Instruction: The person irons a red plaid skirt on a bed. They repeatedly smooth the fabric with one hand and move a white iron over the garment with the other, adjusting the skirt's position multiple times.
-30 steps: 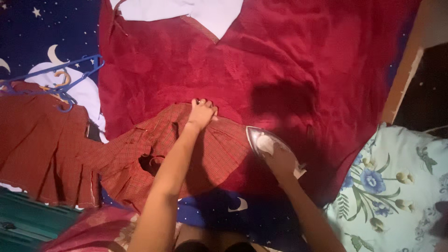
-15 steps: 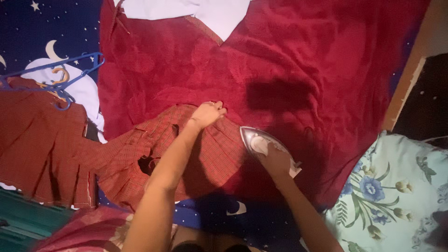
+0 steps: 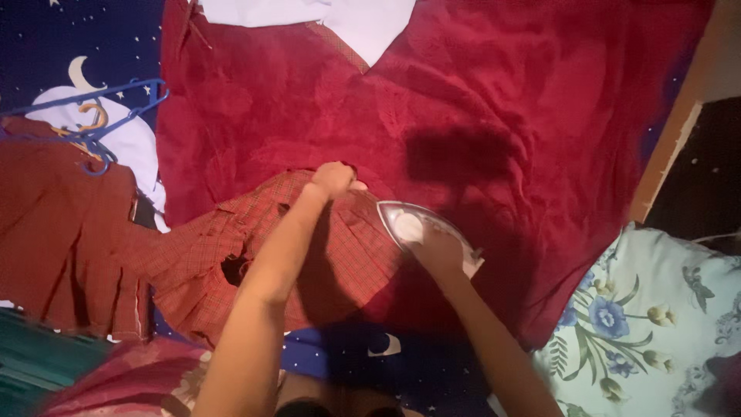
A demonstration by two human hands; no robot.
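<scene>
At the centre of the head view, the left hand [image 3: 333,179] reaches forward on a straight arm, its fingers curled and pressed down on the upper edge of a red checked garment [image 3: 309,255], pinning the cloth flat. At about 4 o'clock from it, just beside it, the right hand [image 3: 434,249] is wrapped around the handle of a white clothes iron [image 3: 413,228], whose pointed tip faces 10 o'clock and whose sole rests on the same garment. Count: one iron; two red checked garments, the second a pleated piece [image 3: 65,232] lying at 9 o'clock; two hangers, one blue [image 3: 100,131] and one of wood [image 3: 91,117], stacked together at 10 o'clock. The work surface is a dark red cloth [image 3: 478,100] spread over a navy sheet with moons and stars [image 3: 77,38]. A white cloth [image 3: 363,19] lies at 12 o'clock, and a pale floral pillow [image 3: 648,324] at 4 o'clock.
</scene>
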